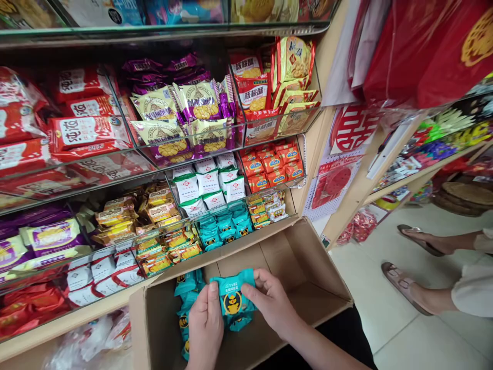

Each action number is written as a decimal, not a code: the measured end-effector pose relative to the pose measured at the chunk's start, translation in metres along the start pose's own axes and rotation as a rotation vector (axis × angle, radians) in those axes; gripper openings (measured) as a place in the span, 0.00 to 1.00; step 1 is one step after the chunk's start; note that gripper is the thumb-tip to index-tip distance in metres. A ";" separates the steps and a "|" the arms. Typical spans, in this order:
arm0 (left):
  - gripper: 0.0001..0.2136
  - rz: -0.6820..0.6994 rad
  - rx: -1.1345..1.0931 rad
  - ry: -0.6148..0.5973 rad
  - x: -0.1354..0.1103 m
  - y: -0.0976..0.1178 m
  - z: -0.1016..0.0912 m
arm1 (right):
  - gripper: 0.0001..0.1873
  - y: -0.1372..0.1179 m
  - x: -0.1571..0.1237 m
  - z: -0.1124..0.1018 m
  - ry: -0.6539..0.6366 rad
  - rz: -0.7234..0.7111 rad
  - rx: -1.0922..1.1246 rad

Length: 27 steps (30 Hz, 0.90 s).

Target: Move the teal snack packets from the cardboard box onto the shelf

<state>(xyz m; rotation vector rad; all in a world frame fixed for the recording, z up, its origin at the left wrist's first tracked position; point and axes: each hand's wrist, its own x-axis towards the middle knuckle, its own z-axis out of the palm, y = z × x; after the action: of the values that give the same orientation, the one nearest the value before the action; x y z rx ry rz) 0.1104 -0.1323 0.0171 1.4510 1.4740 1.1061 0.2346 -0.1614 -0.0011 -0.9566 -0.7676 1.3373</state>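
Between my two hands, above an open cardboard box [308,257], is a teal snack packet [233,298] with a black and yellow picture on its front. My left hand [208,318] pinches its left edge. The thumb of my right hand [269,300] presses on its upper right side, fingers behind. Part of another teal packet [241,322] shows just under it; whether I hold that one too I cannot tell. More teal packets [185,303] lie along the left side of the box. Similar teal packets [225,226] stand in a shelf compartment just beyond the box.
Clear-fronted shelves hold white packets [210,182], orange-red packets [273,164], purple and cream biscuit packs [200,105] and red packs [84,131]. Red bags [423,51] hang at upper right. A person's sandalled feet [414,290] stand on the tiled floor [370,277] at right.
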 end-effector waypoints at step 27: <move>0.24 0.501 1.031 -0.584 0.185 -0.017 0.013 | 0.15 -0.040 0.129 -0.052 -0.038 -0.339 -0.903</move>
<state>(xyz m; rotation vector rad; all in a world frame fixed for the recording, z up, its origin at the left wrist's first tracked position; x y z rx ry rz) 0.1076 0.0535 0.0051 2.6614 1.2879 0.0134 0.3118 -0.0391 0.0033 -1.4080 -1.5455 0.6838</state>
